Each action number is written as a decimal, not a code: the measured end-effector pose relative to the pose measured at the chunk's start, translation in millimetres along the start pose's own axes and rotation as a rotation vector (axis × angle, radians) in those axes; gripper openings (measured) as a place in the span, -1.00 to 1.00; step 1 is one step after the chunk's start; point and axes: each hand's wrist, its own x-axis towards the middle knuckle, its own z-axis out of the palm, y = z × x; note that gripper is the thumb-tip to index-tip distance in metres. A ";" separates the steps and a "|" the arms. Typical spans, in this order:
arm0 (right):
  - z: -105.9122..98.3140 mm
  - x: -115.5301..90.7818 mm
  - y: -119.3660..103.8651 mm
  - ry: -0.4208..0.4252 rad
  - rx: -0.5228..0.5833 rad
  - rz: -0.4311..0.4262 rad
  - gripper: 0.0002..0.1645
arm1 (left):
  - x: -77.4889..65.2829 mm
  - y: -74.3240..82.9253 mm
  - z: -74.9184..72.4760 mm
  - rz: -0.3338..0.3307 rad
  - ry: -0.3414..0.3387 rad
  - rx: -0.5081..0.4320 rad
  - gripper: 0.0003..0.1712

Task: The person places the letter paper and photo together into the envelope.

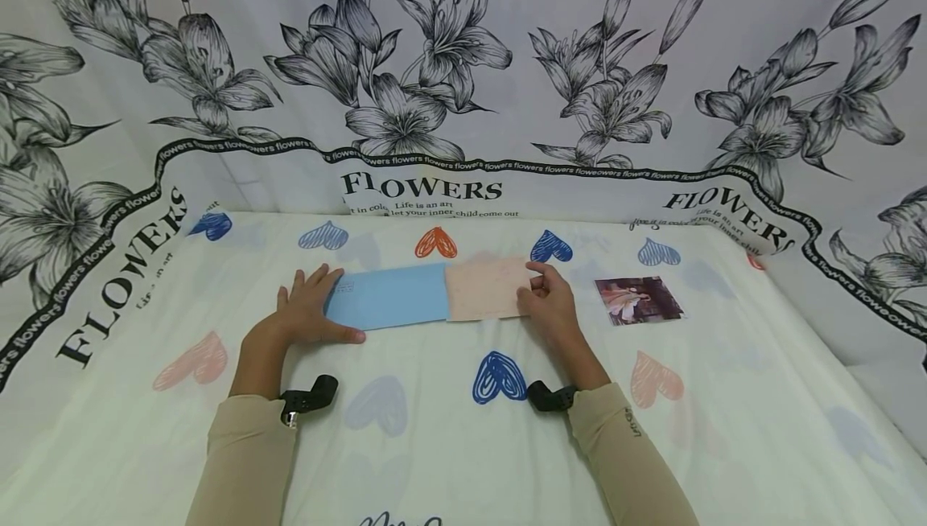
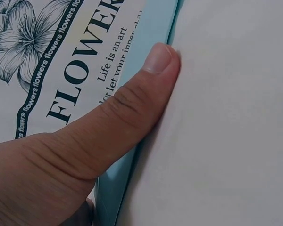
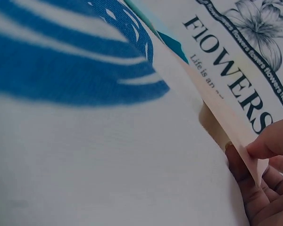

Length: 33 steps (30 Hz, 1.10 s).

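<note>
A light blue envelope lies flat on the bed sheet, with small print at its upper left. My left hand rests on its left end, fingers spread, and the straight thumb presses along the lower edge; the left wrist view shows this thumb across the blue paper. Against the envelope's right end lies a pale pink sheet of paper; whether part of it sits inside is hidden. My right hand pinches the right end of this sheet, thumb above and fingers beneath, slightly lifting it in the right wrist view.
A photo print lies right of my right hand. The white sheet has printed hearts, among them a dark blue one between my forearms. Behind hangs a white fabric with black flower drawings.
</note>
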 end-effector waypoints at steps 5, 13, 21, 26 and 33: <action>-0.9 -0.6 -0.1 0.014 0.028 -0.021 -0.42 | -0.9 -0.4 -0.1 -0.001 0.003 -0.005 0.56; -0.6 0.4 1.1 0.034 0.056 -0.033 -0.43 | -1.1 -1.5 0.3 -0.001 0.008 -0.015 0.56; -0.9 -1.2 1.7 0.019 0.042 -0.029 -0.46 | -0.5 -1.6 2.0 0.002 0.012 -0.005 0.56; -0.7 -1.6 2.4 0.006 0.023 -0.032 -0.47 | -0.6 -1.6 1.7 0.004 0.010 -0.008 0.56; 0.1 -0.4 2.9 0.010 0.005 -0.023 -0.52 | -0.1 -1.9 1.4 0.007 0.011 -0.004 0.56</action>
